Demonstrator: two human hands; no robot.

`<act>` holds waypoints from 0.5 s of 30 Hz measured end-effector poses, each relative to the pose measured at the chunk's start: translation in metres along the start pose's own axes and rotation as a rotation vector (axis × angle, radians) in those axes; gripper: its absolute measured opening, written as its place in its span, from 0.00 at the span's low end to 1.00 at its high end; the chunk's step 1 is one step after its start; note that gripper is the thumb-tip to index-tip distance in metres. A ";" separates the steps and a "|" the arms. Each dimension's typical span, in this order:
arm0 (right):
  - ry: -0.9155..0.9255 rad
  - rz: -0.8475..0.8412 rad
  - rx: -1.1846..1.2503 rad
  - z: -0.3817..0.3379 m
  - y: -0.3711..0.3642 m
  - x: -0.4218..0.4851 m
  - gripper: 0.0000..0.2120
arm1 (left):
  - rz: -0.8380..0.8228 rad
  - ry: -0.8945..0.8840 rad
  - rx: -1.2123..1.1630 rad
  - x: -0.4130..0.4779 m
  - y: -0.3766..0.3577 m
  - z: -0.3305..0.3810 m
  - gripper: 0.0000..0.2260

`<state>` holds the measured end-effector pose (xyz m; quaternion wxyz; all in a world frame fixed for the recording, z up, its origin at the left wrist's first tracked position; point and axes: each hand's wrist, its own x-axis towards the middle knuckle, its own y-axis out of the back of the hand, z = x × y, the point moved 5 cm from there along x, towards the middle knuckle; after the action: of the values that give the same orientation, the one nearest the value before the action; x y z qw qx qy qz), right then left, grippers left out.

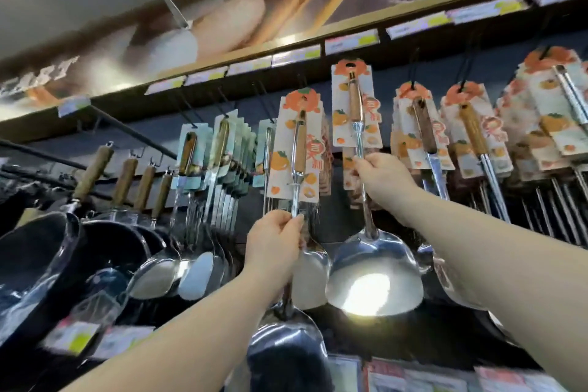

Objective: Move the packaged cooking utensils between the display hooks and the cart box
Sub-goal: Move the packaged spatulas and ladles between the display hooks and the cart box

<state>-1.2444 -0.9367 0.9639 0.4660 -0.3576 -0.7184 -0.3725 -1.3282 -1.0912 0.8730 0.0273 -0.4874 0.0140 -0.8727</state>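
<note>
I look up at a wall of display hooks. My left hand [276, 243] grips the steel shaft of a packaged ladle [299, 156] with a wooden handle and an orange-printed card. Its bowl [286, 350] hangs below my wrist. My right hand [380, 178] pinches the shaft of a second packaged ladle [354, 105], raised so its card top sits just under the price rail. Its big bowl [374, 277] shines between my forearms. The cart box is out of view.
More carded utensils hang on hooks to the right [471, 127] and in teal cards to the left [222, 149]. Dark woks with wooden handles [38, 251] hang at the far left. A price label rail [350, 41] runs above, and shelf labels [413, 375] below.
</note>
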 end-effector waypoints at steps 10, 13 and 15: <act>-0.009 0.014 -0.077 0.018 -0.008 0.029 0.18 | -0.008 -0.006 -0.076 0.017 -0.014 -0.017 0.12; -0.024 0.018 -0.035 0.031 -0.012 0.026 0.19 | -0.004 -0.003 -0.081 0.018 -0.019 -0.019 0.12; -0.041 0.006 -0.054 0.040 -0.015 0.025 0.20 | 0.000 -0.004 -0.102 0.019 -0.022 -0.020 0.11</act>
<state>-1.2815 -0.9048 0.9726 0.4424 -0.3798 -0.7166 -0.3827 -1.3560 -1.0705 0.8798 0.0023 -0.4899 0.0585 -0.8698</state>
